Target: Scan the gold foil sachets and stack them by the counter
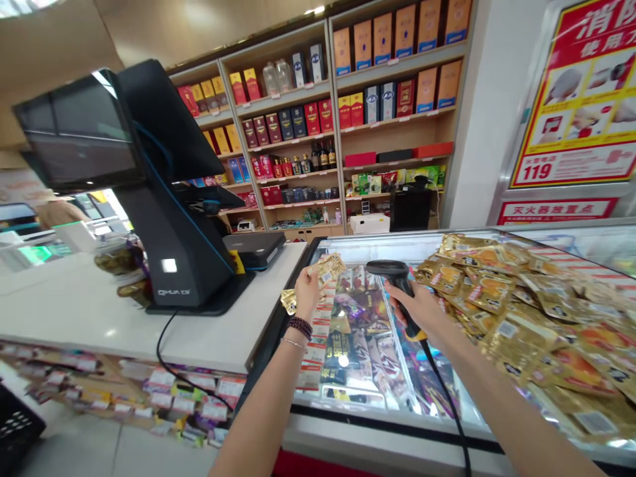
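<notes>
My left hand [307,291], with a dark beaded bracelet on its wrist, is closed on a gold packet [332,266] above the glass top of a display freezer [362,391]. Just left of that hand lies another gold packet [288,301]. My right hand [417,305] grips a black barcode scanner [405,285] by its handle, the head pointing left toward the held packet. A black cable runs down from the handle. To the right, a large heap of gold packets [497,285] covers the glass. Under the glass lie several wrapped goods.
A black checkout terminal [183,245] stands on the white counter [99,331] at left, its cable hanging over the edge. A flat black device [256,248] sits beside it. Shelves [298,142] of boxes and bottles line the back wall.
</notes>
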`<state>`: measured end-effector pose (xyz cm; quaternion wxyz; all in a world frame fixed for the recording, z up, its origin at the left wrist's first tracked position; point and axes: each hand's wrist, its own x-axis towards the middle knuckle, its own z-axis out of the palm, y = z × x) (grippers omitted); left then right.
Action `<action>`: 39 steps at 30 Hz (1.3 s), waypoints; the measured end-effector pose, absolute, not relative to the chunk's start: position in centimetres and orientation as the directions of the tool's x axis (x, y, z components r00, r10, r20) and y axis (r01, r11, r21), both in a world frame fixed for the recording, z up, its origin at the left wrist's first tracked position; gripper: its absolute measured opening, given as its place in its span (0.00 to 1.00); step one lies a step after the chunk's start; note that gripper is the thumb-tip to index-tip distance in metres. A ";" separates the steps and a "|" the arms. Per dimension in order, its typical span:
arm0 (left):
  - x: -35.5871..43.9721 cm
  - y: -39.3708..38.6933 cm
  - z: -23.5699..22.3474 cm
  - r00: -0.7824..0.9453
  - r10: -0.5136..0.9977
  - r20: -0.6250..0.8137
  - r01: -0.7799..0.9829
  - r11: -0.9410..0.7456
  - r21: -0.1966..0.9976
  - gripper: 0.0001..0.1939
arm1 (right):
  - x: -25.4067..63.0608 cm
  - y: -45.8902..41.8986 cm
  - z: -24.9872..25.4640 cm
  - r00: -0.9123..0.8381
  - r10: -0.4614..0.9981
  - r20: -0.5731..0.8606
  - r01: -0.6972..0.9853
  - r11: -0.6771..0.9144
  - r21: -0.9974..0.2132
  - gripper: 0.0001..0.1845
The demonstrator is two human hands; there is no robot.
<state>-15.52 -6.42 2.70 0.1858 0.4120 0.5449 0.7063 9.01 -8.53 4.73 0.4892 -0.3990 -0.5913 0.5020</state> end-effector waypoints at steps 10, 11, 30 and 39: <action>-21.2 -10.9 0.0 -0.618 0.645 0.449 0.577 -0.017 0.817 0.12 | 4.0 -6.6 3.7 -0.304 0.942 0.141 -0.076 0.123 -0.989 0.21; -21.3 -11.2 -0.1 -0.604 0.641 0.473 0.640 0.037 0.767 0.13 | 3.8 -6.4 3.3 -0.303 0.943 0.135 -0.076 0.118 -0.990 0.21; -20.3 -11.5 0.7 -0.469 0.632 0.617 0.860 0.168 0.483 0.19 | 5.7 -6.4 3.3 -0.227 0.965 0.128 -0.130 0.100 -0.986 0.22; -10.1 -7.9 4.4 -0.128 0.673 0.728 0.835 -0.323 0.446 0.17 | 12.2 -8.8 6.4 -0.051 0.985 0.167 -0.110 0.161 -0.981 0.23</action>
